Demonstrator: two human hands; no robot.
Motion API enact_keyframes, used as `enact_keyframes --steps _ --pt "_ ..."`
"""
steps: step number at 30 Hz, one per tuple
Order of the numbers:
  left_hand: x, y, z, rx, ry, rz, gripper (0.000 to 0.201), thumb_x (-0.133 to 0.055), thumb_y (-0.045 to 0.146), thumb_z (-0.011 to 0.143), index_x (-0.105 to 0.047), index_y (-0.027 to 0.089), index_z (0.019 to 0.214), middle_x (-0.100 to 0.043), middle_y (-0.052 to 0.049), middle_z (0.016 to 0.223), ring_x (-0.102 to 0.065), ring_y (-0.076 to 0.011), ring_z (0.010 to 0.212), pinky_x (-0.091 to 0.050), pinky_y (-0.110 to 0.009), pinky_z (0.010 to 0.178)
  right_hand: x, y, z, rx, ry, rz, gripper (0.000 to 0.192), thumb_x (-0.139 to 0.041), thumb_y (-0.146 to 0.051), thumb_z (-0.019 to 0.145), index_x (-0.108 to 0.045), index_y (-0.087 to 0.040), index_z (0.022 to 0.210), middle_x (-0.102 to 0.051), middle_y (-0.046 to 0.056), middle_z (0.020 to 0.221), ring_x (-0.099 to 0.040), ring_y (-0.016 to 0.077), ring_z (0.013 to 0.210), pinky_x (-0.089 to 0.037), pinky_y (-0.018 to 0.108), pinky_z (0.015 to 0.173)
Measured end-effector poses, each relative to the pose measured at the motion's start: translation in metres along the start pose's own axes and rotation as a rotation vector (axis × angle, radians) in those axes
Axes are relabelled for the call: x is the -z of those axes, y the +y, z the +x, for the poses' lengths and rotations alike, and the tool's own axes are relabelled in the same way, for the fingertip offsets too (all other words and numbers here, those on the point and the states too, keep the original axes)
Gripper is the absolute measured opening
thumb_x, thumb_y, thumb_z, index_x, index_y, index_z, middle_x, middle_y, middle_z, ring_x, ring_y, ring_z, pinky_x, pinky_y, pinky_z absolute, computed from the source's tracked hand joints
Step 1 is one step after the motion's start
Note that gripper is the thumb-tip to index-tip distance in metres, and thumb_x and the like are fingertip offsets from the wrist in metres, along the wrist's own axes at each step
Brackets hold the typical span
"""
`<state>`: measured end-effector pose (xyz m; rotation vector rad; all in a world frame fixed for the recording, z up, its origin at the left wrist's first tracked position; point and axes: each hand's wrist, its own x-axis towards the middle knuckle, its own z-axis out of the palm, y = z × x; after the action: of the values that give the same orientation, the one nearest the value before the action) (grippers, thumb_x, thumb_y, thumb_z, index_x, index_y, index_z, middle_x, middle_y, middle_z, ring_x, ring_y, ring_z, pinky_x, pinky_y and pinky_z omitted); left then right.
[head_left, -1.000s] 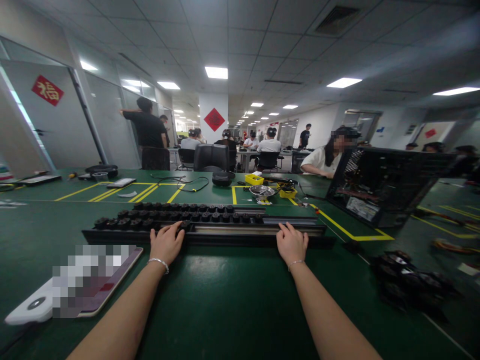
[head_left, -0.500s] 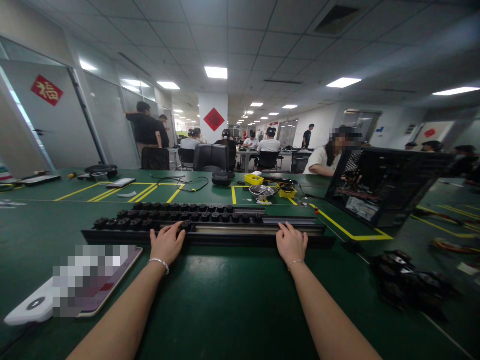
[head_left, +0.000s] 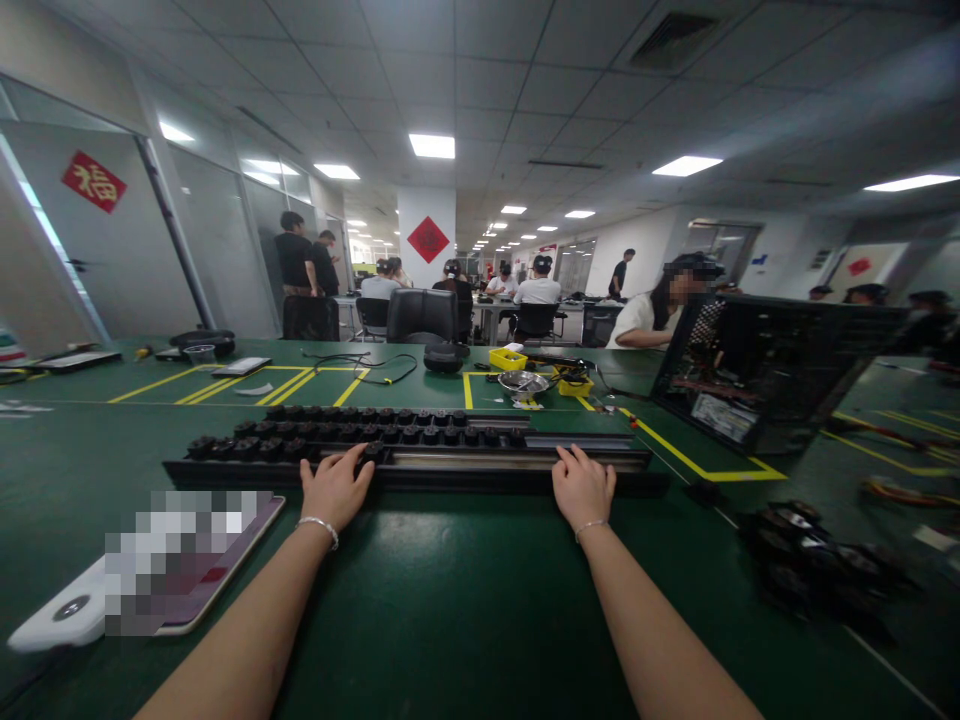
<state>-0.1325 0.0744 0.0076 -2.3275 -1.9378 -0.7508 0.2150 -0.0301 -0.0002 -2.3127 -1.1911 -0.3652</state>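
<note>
Long black rails, like open channels, lie side by side across the green table, with rows of small round black parts set along them. My left hand rests over the front edge of the nearest rail. Its fingers are apart, close to the last round part in the front row. Farther right along the same rail lies my right hand, fingertips spread over its edge, beside the bare metal stretch of the channel. The undersides of both hands are hidden.
A phone-like device lies at left. An open computer case stands at right, a person behind it. Dark parts are heaped at front right. Beyond the rails are a metal bowl, yellow trays and a cable.
Both my hands and the rails stay almost exactly where they were. In the background, the people standing at left and right have shifted their pose.
</note>
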Motion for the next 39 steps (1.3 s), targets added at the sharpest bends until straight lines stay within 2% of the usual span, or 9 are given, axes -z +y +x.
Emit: enact_keyframes --steps 20,27,39 --pt "0.002 0.002 0.000 -0.003 -0.012 0.014 0.048 -0.033 0.046 0.083 -0.047 0.026 0.125 -0.064 -0.009 0.111 -0.047 -0.0266 0.116 -0.009 -0.064 0.103 0.004 -0.001 0.000 -0.005 -0.063 -0.001 0.044 -0.030 -0.030 0.085 -0.056 -0.027 0.121 -0.049 0.002 0.132 -0.043 0.0219 0.114 -0.013 0.045 0.105" --pt "-0.002 0.009 -0.004 -0.084 0.004 0.030 0.051 -0.032 0.044 0.084 -0.044 0.019 0.127 -0.057 -0.011 0.123 -0.043 -0.0242 0.121 -0.009 -0.056 0.108 0.005 -0.002 0.000 -0.001 -0.061 -0.004 0.044 -0.031 -0.029 0.085 -0.056 -0.027 0.121 -0.048 0.003 0.132 -0.043 0.0220 0.114 -0.014 0.045 0.104" --pt "-0.003 0.010 -0.004 -0.079 -0.010 0.025 0.051 -0.032 0.046 0.084 -0.044 0.023 0.127 -0.059 -0.009 0.119 -0.045 -0.0239 0.119 -0.009 -0.057 0.107 0.004 -0.002 0.000 -0.006 -0.050 0.008 0.044 -0.031 -0.029 0.085 -0.057 -0.027 0.120 -0.049 0.003 0.131 -0.044 0.0218 0.113 -0.013 0.045 0.104"
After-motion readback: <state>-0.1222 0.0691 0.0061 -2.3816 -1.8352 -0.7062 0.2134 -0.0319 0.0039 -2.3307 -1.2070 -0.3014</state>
